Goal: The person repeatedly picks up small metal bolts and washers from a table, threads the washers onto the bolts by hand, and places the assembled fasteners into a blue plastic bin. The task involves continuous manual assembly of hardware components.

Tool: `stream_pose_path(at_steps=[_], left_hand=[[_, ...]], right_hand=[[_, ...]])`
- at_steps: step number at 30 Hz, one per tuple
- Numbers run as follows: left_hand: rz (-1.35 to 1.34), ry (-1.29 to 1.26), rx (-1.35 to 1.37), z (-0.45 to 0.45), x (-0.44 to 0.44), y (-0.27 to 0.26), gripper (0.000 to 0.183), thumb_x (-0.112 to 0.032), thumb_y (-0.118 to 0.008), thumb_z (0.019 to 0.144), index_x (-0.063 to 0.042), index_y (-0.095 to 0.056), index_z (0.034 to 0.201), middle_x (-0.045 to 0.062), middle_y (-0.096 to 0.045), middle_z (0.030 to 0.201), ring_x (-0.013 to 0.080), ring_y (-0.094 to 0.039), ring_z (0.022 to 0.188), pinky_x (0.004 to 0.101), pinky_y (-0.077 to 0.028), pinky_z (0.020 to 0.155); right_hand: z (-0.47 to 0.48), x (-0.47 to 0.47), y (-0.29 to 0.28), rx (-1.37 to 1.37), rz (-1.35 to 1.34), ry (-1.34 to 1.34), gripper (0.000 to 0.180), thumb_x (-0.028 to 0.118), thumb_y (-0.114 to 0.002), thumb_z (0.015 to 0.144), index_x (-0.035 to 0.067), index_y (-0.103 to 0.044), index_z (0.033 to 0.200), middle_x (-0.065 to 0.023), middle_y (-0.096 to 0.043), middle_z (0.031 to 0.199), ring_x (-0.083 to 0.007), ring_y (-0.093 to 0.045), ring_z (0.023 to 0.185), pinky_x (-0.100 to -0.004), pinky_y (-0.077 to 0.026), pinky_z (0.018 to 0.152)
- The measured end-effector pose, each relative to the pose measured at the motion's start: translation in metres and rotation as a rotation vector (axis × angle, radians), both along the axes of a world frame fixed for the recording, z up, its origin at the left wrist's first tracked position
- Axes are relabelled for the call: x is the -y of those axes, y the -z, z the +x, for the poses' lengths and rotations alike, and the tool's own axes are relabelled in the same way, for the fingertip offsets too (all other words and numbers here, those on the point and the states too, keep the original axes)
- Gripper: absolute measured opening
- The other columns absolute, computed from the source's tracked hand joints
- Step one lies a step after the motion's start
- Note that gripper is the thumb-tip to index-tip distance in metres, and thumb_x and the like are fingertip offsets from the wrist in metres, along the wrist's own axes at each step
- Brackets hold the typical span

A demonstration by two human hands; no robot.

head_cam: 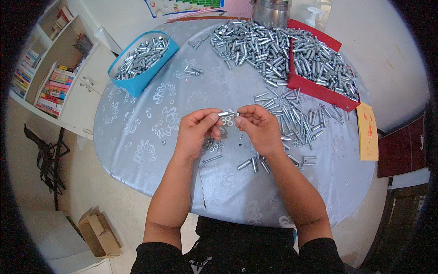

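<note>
My left hand (200, 128) pinches a metal sleeve anchor bolt (224, 114) between thumb and forefinger, its narrow end towards the right. Close to that end, my right hand (258, 126) grips a small metal piece (237, 114), which looks like a nut. Several flat washers (228, 120) lie on the table below the fingertips. Hex nuts (215, 147) are grouped under my left hand, with one long bolt (213, 159) just in front of them. Metal sleeves (254, 165) lie near my right wrist. Loose long bolts (297, 120) spread to the right of that hand.
A large heap of anchor bolts (249, 44) covers the back of the cloth-covered table (137, 116). Beside it stands a red box (325, 94) full of similar bolts. A blue container (150, 77) at back left holds more. A metal pot (271, 13) stands behind the heap.
</note>
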State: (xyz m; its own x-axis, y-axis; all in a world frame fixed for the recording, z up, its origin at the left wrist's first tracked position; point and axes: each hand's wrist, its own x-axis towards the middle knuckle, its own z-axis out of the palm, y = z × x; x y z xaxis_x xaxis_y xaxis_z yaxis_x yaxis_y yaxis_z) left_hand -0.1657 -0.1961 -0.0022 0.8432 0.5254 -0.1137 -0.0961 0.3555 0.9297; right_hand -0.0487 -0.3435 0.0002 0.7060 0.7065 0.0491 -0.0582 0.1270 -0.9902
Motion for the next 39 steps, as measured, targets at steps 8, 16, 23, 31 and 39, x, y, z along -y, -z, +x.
stream_pose_path(at_steps=[8,16,23,31,39], left_hand=[[0.027,0.054,-0.019,0.0,0.0,0.003,0.021,-0.009,-0.062,0.091,0.003,-0.066,0.107,0.007,-0.067,0.081,0.0104,-0.061,0.059,0.0244,-0.053,0.056],[0.053,0.082,-0.023,-0.001,0.002,-0.001,0.021,-0.01,-0.062,0.091,0.004,-0.066,0.107,0.007,-0.067,0.081,0.0109,-0.062,0.06,0.0242,-0.053,0.056],[0.039,0.073,-0.022,-0.001,0.002,-0.001,0.021,-0.01,-0.061,0.092,0.004,-0.066,0.107,0.008,-0.067,0.081,0.012,-0.063,0.06,0.0243,-0.053,0.055],[0.046,0.077,-0.017,-0.001,0.003,-0.003,0.022,-0.009,-0.062,0.091,0.005,-0.065,0.108,0.007,-0.067,0.08,0.0123,-0.062,0.06,0.0255,-0.054,0.056],[0.025,0.073,-0.013,-0.001,0.003,-0.001,0.021,-0.009,-0.062,0.091,0.004,-0.066,0.107,0.007,-0.067,0.08,0.0122,-0.062,0.06,0.0256,-0.054,0.056]], right_hand=[[-0.002,0.001,-0.004,0.021,-0.006,-0.024,0.019,0.001,-0.065,0.086,-0.001,-0.064,0.105,-0.0034,-0.067,0.089,-0.0083,-0.061,0.078,-0.0224,-0.049,0.07],[0.002,0.003,-0.001,0.143,-0.207,0.006,0.016,0.016,-0.064,0.091,0.001,-0.066,0.093,0.0002,-0.063,0.076,-0.0057,-0.055,0.065,-0.0213,-0.045,0.059],[-0.003,0.0,-0.002,0.162,-0.172,0.061,0.023,0.023,-0.061,0.094,0.001,-0.065,0.087,0.0006,-0.06,0.07,-0.0053,-0.052,0.061,-0.0209,-0.042,0.055],[0.007,0.004,0.005,0.176,-0.327,-0.023,0.016,0.014,-0.063,0.091,0.001,-0.062,0.101,-0.0006,-0.06,0.081,-0.0051,-0.053,0.068,-0.0208,-0.043,0.058],[-0.001,0.002,-0.001,0.217,-0.179,-0.039,0.017,0.018,-0.061,0.092,0.001,-0.062,0.093,0.0008,-0.058,0.072,-0.0053,-0.051,0.063,-0.0209,-0.042,0.057]])
